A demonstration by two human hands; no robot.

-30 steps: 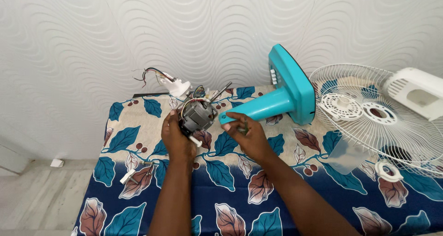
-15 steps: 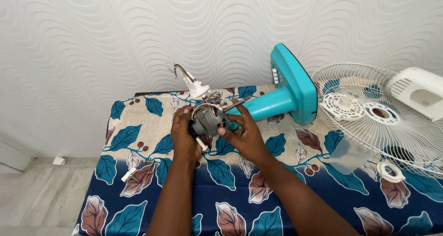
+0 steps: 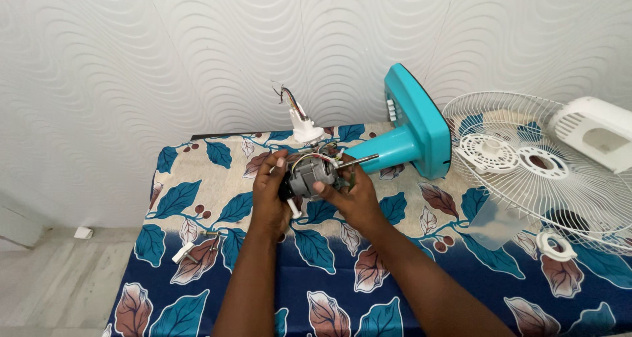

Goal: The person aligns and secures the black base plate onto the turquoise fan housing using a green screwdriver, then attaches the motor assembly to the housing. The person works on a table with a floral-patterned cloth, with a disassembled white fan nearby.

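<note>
From the head view, the fan motor point(image 3: 311, 177) is held up off the worktop point(image 3: 197, 179), above its back half and a little left of the middle, caught between both hands. Its long axis runs roughly left to right, tipped slightly up toward the right: the bare steel shaft point(image 3: 359, 160) pokes out on that side toward the turquoise fan stand point(image 3: 411, 136), which lies on its side near the back edge. The left hand point(image 3: 271, 195) is clamped on the motor's left end, fingers wrapped over the top and thumb below, so it sits just left of the body. The right hand point(image 3: 352, 199) is closed against the right end from underneath, thumb pressed on the casing close to where the shaft leaves it; this hand is the nearer one to the shaft. The motor itself is a squat grey metal block with copper-coloured windings showing and a short white peg hanging from its underside. A bundle of coloured wires rises from it to a white plastic fitting point(image 3: 304, 128) that stands behind and above. Off toward the right edge rest a white wire fan guard point(image 3: 526, 192) and a white motor cover point(image 3: 596, 133), well apart from the hands.
</note>
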